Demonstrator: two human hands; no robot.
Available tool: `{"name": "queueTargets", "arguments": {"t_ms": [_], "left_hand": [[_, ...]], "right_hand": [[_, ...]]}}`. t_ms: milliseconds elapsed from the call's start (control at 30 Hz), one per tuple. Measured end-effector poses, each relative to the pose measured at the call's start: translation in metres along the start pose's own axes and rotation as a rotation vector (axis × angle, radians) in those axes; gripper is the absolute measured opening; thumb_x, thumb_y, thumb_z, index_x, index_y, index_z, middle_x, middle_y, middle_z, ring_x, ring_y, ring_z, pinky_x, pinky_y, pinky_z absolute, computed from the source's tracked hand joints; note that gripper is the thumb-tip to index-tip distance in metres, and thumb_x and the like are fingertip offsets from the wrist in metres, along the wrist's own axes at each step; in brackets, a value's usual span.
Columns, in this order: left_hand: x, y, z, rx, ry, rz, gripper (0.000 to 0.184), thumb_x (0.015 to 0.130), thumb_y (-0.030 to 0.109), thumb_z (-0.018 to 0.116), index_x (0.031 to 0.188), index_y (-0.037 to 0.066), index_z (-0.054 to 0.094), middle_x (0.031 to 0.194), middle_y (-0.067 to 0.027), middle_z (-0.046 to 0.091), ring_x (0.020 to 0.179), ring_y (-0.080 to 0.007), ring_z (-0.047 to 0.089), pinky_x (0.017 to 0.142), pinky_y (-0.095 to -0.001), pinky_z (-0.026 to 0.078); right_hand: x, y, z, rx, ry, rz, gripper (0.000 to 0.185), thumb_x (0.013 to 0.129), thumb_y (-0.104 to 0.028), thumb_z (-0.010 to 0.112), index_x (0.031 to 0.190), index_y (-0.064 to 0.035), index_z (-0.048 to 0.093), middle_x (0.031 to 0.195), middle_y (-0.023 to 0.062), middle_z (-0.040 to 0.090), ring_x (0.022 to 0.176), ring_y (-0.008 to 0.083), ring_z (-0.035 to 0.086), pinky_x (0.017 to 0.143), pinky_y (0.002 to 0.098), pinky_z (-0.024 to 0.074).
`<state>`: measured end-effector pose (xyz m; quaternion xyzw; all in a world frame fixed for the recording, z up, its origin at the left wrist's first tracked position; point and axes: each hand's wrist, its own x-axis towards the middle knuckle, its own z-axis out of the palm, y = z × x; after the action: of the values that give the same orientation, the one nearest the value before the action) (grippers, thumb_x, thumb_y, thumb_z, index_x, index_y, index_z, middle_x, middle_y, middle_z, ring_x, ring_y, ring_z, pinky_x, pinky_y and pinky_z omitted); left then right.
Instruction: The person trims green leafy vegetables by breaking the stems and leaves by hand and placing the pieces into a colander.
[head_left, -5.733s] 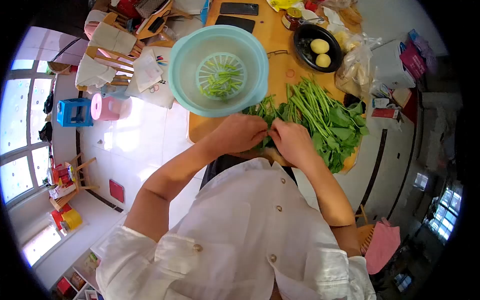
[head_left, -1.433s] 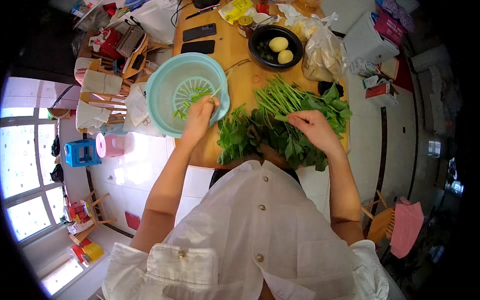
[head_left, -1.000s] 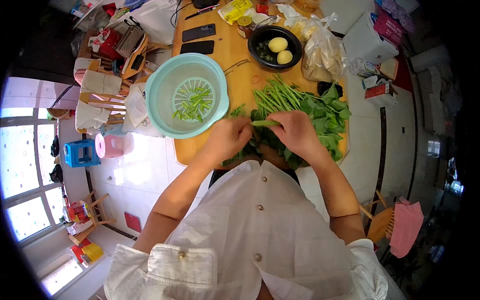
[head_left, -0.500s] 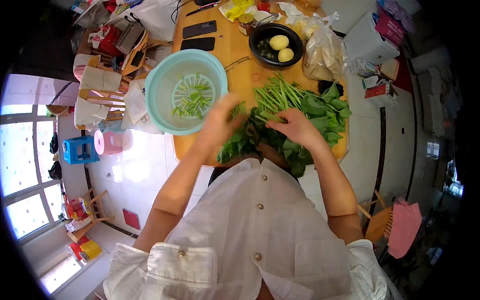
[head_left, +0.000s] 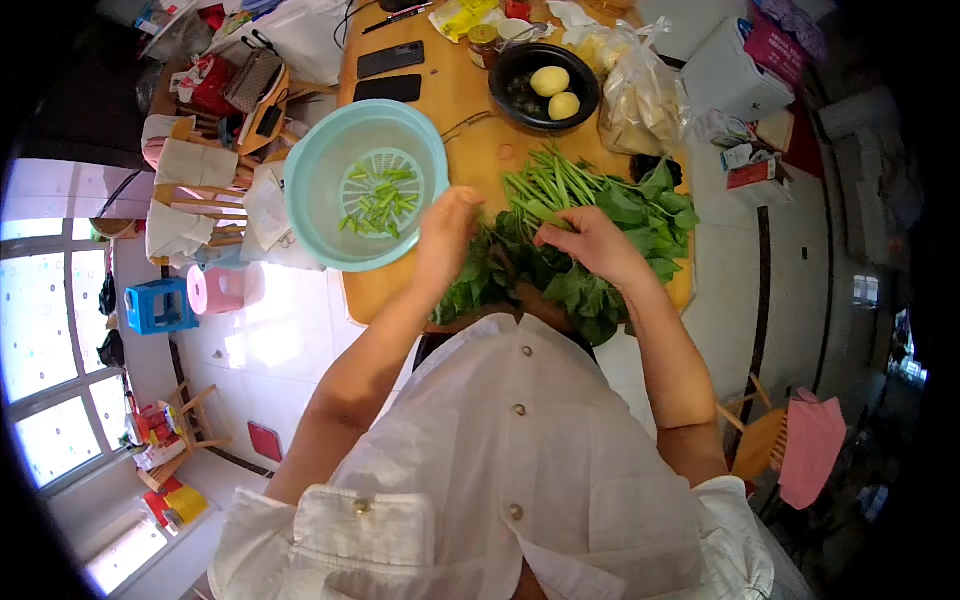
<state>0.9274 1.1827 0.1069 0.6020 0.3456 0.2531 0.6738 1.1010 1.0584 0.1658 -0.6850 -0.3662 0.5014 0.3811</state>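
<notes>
My right hand (head_left: 597, 246) pinches a stem of leafy greens (head_left: 541, 212) between thumb and fingers, over the near part of the heap. My left hand (head_left: 447, 232) is held just right of the basin's rim with its fingers curled together; what they hold, if anything, is hidden. Long green stalks (head_left: 560, 185) with broad leaves lie at the right, and darker leaves (head_left: 472, 285) lie in front of me, close to the table edge. Short cut stem pieces (head_left: 380, 207) rest on the slotted bottom of the light-blue basin (head_left: 300, 190).
Behind the greens stands a black bowl (head_left: 507, 112) with two pale yellow, rounded items (head_left: 550, 81) and dark ones. A clear plastic bag (head_left: 645, 110) sits to its right. Two phones (head_left: 388, 88) lie behind the basin. Jars are farther back, and chairs stand at the left.
My left hand has shifted slightly right, and its fingers look more tightly curled. My right hand stays over the greens, its fingers drawn closer around the stem. The view has shifted a little.
</notes>
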Motion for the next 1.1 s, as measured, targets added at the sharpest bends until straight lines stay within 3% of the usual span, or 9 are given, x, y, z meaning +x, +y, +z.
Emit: {"name": "queueTargets", "arguments": {"t_ms": [167, 367, 433, 533, 600, 700, 833, 900, 1100], "left_hand": [[-0.021, 0.033, 0.017, 0.209, -0.388, -0.044, 0.011, 0.091, 0.008, 0.058, 0.099, 0.003, 0.062, 0.069, 0.0026, 0.048, 0.066, -0.0059, 0.04, 0.056, -0.0218, 0.035], [-0.027, 0.024, -0.007, 0.24, 0.009, 0.179, 0.011, 0.089, 0.01, 0.059, 0.094, 0.001, 0.062, 0.073, -0.0033, 0.058, 0.066, -0.0092, 0.049, 0.057, -0.0297, 0.04], [-0.02, 0.033, -0.044, 0.346, 0.27, 0.073, 0.008, 0.09, 0.009, 0.055, 0.089, 0.003, 0.059, 0.081, -0.0021, 0.058, 0.079, -0.0117, 0.052, 0.074, -0.0263, 0.043], [0.018, -0.006, -0.129, 0.629, 0.34, -0.015, 0.016, 0.088, 0.014, 0.057, 0.1, 0.003, 0.061, 0.095, -0.0096, 0.061, 0.091, -0.0186, 0.057, 0.083, -0.0306, 0.044], [0.026, -0.006, -0.143, 1.264, 0.322, 0.402, 0.032, 0.085, 0.019, 0.063, 0.112, 0.003, 0.061, 0.109, -0.0156, 0.061, 0.102, -0.0269, 0.057, 0.091, -0.0363, 0.043], [0.021, 0.008, -0.097, 1.264, 0.354, 0.545, 0.04, 0.081, 0.019, 0.066, 0.117, 0.003, 0.06, 0.117, -0.0194, 0.056, 0.109, -0.0318, 0.051, 0.098, -0.0447, 0.036], [0.013, 0.007, -0.015, 0.632, -0.158, 0.567, 0.048, 0.077, 0.009, 0.072, 0.12, 0.002, 0.053, 0.114, -0.0121, 0.061, 0.084, -0.0183, 0.06, 0.076, -0.0296, 0.049], [-0.005, 0.022, 0.028, 0.281, -0.183, 0.236, 0.033, 0.078, 0.005, 0.072, 0.107, 0.0, 0.057, 0.107, -0.007, 0.063, 0.071, -0.0073, 0.054, 0.064, -0.0216, 0.046], [-0.011, 0.012, 0.052, 0.243, -0.221, 0.068, 0.018, 0.081, 0.005, 0.071, 0.096, 0.002, 0.061, 0.095, -0.0037, 0.065, 0.073, -0.0033, 0.054, 0.064, -0.0206, 0.046]], "right_hand": [[0.004, 0.005, 0.0, -0.046, -0.125, -0.037, 0.029, 0.083, -0.025, 0.067, 0.091, 0.0031, 0.067, 0.074, 0.0055, 0.064, 0.067, 0.0118, 0.052, 0.064, 0.0293, 0.0437], [-0.002, 0.002, 0.003, -0.093, -0.014, -0.01, 0.029, 0.085, -0.024, 0.065, 0.1, 0.0007, 0.064, 0.081, 0.004, 0.061, 0.074, 0.0114, 0.052, 0.069, 0.0281, 0.0428], [0.0, 0.015, -0.004, -0.036, 0.085, -0.092, 0.032, 0.086, -0.026, 0.062, 0.104, 0.0004, 0.062, 0.082, 0.0033, 0.059, 0.073, 0.0115, 0.051, 0.069, 0.0282, 0.0421], [0.004, 0.021, -0.018, 0.375, -0.077, 0.073, 0.036, 0.092, -0.028, 0.039, 0.103, 0.0006, 0.059, 0.075, 0.0011, 0.05, 0.066, 0.0125, 0.043, 0.063, 0.0274, 0.0387], [0.004, 0.015, -0.023, 0.454, -0.095, 0.101, 0.036, 0.092, -0.027, 0.038, 0.103, 0.0011, 0.059, 0.076, 0.0012, 0.05, 0.067, 0.0125, 0.044, 0.064, 0.0269, 0.0389], [0.007, 0.013, -0.025, 0.618, -0.165, 0.099, 0.032, 0.088, -0.018, 0.041, 0.104, 0.0025, 0.058, 0.076, 0.002, 0.051, 0.068, 0.0123, 0.045, 0.066, 0.026, 0.0392], [0.012, 0.01, -0.016, 0.533, -0.155, 0.035, 0.03, 0.085, -0.009, 0.046, 0.11, 0.0043, 0.057, 0.083, 0.0033, 0.054, 0.075, 0.0123, 0.048, 0.067, 0.0259, 0.0406], [0.016, 0.013, -0.01, 0.543, -0.153, 0.017, 0.031, 0.084, -0.006, 0.048, 0.113, 0.004, 0.056, 0.087, 0.0039, 0.056, 0.078, 0.0125, 0.05, 0.069, 0.0261, 0.0412], [0.021, 0.013, 0.004, 0.642, -0.078, 0.136, 0.029, 0.086, -0.008, 0.052, 0.114, -0.0014, 0.058, 0.099, 0.0051, 0.059, 0.089, 0.0119, 0.054, 0.074, 0.0244, 0.0413]]}}
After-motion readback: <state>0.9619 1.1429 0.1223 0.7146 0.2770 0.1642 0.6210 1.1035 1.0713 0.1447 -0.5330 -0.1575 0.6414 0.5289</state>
